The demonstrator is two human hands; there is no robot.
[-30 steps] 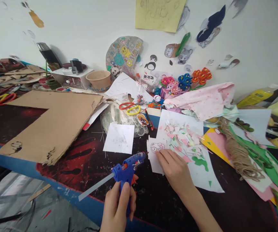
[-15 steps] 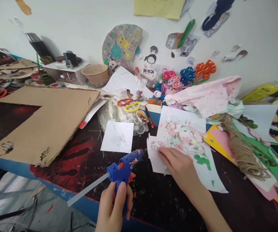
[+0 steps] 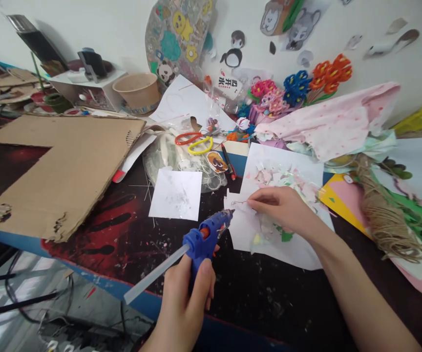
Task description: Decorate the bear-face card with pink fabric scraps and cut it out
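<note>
My left hand (image 3: 191,293) is wrapped round the handle of a blue hot glue gun (image 3: 205,234). A long translucent glue stick pokes out of its back end, and its nozzle points up and right, close to a small piece of white paper (image 3: 242,230). My right hand (image 3: 282,208) pinches that paper's upper edge between thumb and fingertips. Part of a small line drawing shows beside the fingers; the rest is hidden or bent away. Under the right hand lies a larger white sheet (image 3: 282,156) covered with pink and green paper scraps.
To the left lie a cut cardboard sheet (image 3: 82,161) and a smudged white paper square (image 3: 176,195). Red and yellow scissors (image 3: 189,139) rest on a plastic bag. A twine bundle (image 3: 385,220), pink cloth (image 3: 335,120) and pipe-cleaner flowers (image 3: 331,73) stand at the right and back.
The view has shifted closer. The glue gun's nozzle has come nearer the small paper. My right hand has moved up along the paper, and the drawing on it now shows less.
</note>
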